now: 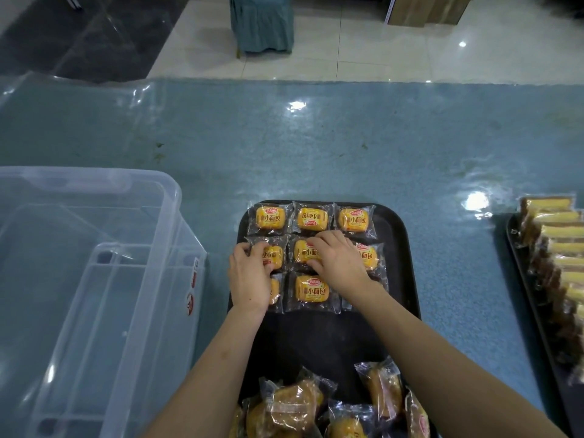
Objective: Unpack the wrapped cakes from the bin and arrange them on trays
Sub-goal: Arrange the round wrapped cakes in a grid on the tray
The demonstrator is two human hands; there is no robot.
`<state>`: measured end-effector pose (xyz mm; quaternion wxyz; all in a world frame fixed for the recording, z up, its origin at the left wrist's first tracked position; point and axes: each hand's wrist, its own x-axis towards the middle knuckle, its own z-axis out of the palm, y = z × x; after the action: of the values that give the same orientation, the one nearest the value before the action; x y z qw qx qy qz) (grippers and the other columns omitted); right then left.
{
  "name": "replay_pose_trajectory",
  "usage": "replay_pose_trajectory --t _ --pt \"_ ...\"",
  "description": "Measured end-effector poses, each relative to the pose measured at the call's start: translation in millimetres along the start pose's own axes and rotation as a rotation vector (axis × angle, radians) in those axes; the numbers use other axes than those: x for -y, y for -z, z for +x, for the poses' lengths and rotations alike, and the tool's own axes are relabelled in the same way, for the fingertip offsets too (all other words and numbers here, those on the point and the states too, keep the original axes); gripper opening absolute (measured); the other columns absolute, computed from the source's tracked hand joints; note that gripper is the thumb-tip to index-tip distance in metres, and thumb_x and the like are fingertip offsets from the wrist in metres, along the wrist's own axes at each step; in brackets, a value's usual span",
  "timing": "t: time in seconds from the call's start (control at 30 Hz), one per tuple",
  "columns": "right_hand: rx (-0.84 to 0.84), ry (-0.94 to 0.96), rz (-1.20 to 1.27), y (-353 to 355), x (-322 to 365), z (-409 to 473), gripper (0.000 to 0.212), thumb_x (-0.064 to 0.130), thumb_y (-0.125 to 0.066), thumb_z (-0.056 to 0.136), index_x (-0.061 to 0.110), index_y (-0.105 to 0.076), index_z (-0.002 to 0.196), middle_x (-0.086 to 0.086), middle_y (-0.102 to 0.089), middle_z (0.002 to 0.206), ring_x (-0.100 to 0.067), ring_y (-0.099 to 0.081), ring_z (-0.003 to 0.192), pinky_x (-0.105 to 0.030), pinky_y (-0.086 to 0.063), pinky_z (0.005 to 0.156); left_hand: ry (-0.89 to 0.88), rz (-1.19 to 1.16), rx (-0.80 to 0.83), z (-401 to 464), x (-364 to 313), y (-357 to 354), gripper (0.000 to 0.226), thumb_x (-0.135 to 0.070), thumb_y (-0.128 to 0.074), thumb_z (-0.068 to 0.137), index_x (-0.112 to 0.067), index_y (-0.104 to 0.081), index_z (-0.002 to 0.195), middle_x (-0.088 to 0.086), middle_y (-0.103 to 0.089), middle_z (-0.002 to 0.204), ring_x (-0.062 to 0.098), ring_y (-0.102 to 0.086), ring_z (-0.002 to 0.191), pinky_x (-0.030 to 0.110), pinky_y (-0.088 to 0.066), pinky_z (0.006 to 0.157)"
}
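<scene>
Surface: blue-green table under a glossy clear cover, light reflections on it. Beyond its far edge, pale tiled floor, with a teal-draped stand and a cardboard box.

Clear plastic bin at left, just beside the black tray. On the tray, wrapped cakes lie in rows of three; a loose heap sits at the near edge.

Left hand, fingers curled onto the middle-row left cake. Right hand, fingers curled onto the middle-row centre cake.

Second tray at right carries stacked wrapped slices.
</scene>
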<state>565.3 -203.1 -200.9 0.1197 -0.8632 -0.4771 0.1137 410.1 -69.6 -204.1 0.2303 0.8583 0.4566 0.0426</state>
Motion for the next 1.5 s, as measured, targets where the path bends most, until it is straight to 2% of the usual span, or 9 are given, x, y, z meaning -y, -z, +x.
replay_pose_trajectory --t 0.4,0.63,0.8,0.9,1.0,1.17,1.27,1.37,1.5 --pt "-0.041 -0.033 0.061 -1 3 4 0.049 0.032 -0.071 0.097 0.017 -0.060 0.142 -0.001 -0.058 0.139 -0.020 -0.046 0.134 -0.037 -0.047 0.110 -0.016 -0.026 -0.048 4 -6 3 0.045 -0.017 -0.072 0.095 -0.022 -0.060 0.139 0.003 -0.050 0.138 0.022 -0.049 0.131 0.038 -0.052 0.107" --pt "-0.001 -0.057 0.093 -4 3 10 0.050 0.032 -0.068 0.100 0.017 -0.056 0.147 -0.002 -0.054 0.144 -0.021 -0.042 0.138 -0.041 -0.051 0.108 -0.011 0.004 -0.006 12 -5 0 0.045 -0.016 -0.066 0.099 -0.021 -0.058 0.143 0.009 -0.042 0.151 0.027 -0.041 0.142 0.047 -0.048 0.112" --pt "-0.018 -0.075 0.065 -7 3 7 0.065 0.033 -0.071 0.098 0.016 -0.046 0.156 -0.006 -0.045 0.156 -0.025 -0.036 0.147 -0.044 -0.045 0.115 -0.009 0.058 -0.043 7 -9 0 0.048 -0.018 -0.070 0.097 -0.021 -0.059 0.143 0.014 -0.038 0.156 0.034 -0.034 0.145 0.049 -0.049 0.110" --pt "-0.103 -0.084 0.058 -6 5 1 0.054 0.029 -0.069 0.099 0.016 -0.054 0.149 -0.006 -0.048 0.154 -0.026 -0.038 0.146 -0.045 -0.045 0.116 -0.062 0.119 -0.072 -1 -12 3 0.048 -0.016 -0.070 0.095 -0.021 -0.061 0.142 0.012 -0.045 0.153 0.032 -0.043 0.139 0.049 -0.053 0.104" --pt "-0.130 -0.069 0.040 -9 13 -10 0.042 0.027 -0.064 0.101 0.018 -0.061 0.142 -0.006 -0.053 0.150 -0.025 -0.044 0.143 -0.046 -0.049 0.112 -0.141 0.178 -0.033 -13 -12 0 0.054 -0.016 -0.069 0.095 -0.022 -0.056 0.147 0.008 -0.043 0.157 0.029 -0.040 0.144 0.048 -0.047 0.112" --pt "-0.034 -0.050 0.024 -23 24 -26 0.048 0.035 -0.053 0.107 0.022 -0.051 0.153 -0.008 -0.036 0.167 -0.027 -0.023 0.159 -0.046 -0.027 0.127 -0.129 0.261 0.122 -26 -16 -7 0.062 -0.033 -0.047 0.107 -0.031 -0.022 0.164 0.005 -0.010 0.174 0.026 -0.008 0.160 0.047 -0.024 0.127" --pt "0.051 -0.071 0.047 -23 26 -28 0.054 0.041 -0.042 0.111 0.024 -0.035 0.162 -0.006 -0.016 0.174 -0.024 -0.006 0.162 -0.046 -0.022 0.130 -0.115 0.288 0.179 -26 -18 -8 0.065 -0.038 -0.040 0.108 -0.032 -0.011 0.165 0.004 0.003 0.174 0.027 0.001 0.161 0.048 -0.020 0.128" --pt "0.103 -0.078 0.037 -22 27 -29 0.058 0.044 -0.036 0.112 0.026 -0.024 0.166 -0.003 -0.004 0.176 -0.022 0.003 0.162 -0.045 -0.017 0.131 -0.100 0.300 0.207 -27 -19 -6 0.067 -0.041 -0.040 0.107 -0.033 -0.007 0.166 0.003 0.006 0.174 0.029 0.002 0.160 0.051 -0.019 0.128" --pt "0.111 -0.089 0.043 -20 29 -27 0.058 0.045 -0.038 0.111 0.025 -0.025 0.165 -0.005 -0.006 0.176 -0.024 0.001 0.162 -0.046 -0.015 0.132 -0.079 0.285 0.207 -26 -24 1 0.065 -0.040 -0.043 0.106 -0.034 -0.015 0.165 0.003 -0.004 0.174 0.032 -0.008 0.159 0.053 -0.021 0.127"
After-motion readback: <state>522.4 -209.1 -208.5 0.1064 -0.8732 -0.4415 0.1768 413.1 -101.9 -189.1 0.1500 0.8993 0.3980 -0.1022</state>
